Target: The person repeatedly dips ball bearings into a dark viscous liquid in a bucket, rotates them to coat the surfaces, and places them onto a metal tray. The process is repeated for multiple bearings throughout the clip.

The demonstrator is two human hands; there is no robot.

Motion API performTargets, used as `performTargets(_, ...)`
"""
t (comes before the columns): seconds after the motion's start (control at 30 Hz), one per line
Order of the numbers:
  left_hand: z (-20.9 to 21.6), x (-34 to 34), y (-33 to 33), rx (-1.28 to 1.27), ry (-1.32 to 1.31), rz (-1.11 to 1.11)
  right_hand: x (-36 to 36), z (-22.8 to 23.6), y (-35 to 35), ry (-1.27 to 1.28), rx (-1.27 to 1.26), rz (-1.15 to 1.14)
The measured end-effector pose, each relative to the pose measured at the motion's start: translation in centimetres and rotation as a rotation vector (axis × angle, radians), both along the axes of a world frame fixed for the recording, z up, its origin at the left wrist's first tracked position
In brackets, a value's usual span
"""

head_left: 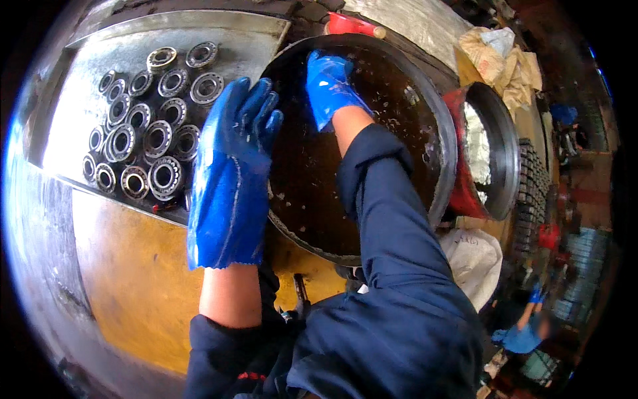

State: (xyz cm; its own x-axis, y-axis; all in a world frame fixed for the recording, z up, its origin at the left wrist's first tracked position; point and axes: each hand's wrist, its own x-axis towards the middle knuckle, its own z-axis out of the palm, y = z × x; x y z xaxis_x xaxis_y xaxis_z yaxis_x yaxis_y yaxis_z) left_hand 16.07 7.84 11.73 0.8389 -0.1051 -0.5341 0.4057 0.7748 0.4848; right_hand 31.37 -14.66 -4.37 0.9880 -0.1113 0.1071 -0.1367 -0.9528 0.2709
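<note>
Both my hands wear blue rubber gloves. My left hand (229,166) is raised between a metal tray (256,33) and a round drum of dark liquid (302,179). Its fingers are stretched out, and nothing shows in them. Over the far left part of the drum, at the liquid, is my right hand (332,86). Its fingers are curled closed; whatever they may hold is hidden. Several ring-shaped roller bearings (157,138) lie in the tray to the left, some leaning on others.
A red-sided drum (458,153) lies tipped just right of the liquid drum. Behind is a red scoop-like container (352,25). A white sack (475,259) sits at the near right, crumpled bags (495,56) at the far right. Farther right is another person (522,336) in blue.
</note>
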Motion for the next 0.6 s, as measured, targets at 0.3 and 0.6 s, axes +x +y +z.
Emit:
performTargets(0.3,0.2,-0.3,0.8,-0.045,-0.08,0.0,-5.0,5.0,-3.9,0.316,0.503,-0.153)
performTargets(0.6,-1.8,-1.2,1.2,-0.079,-0.265,-0.016,-20.0,3.5,-11.1,0.203,1.481,-0.323)
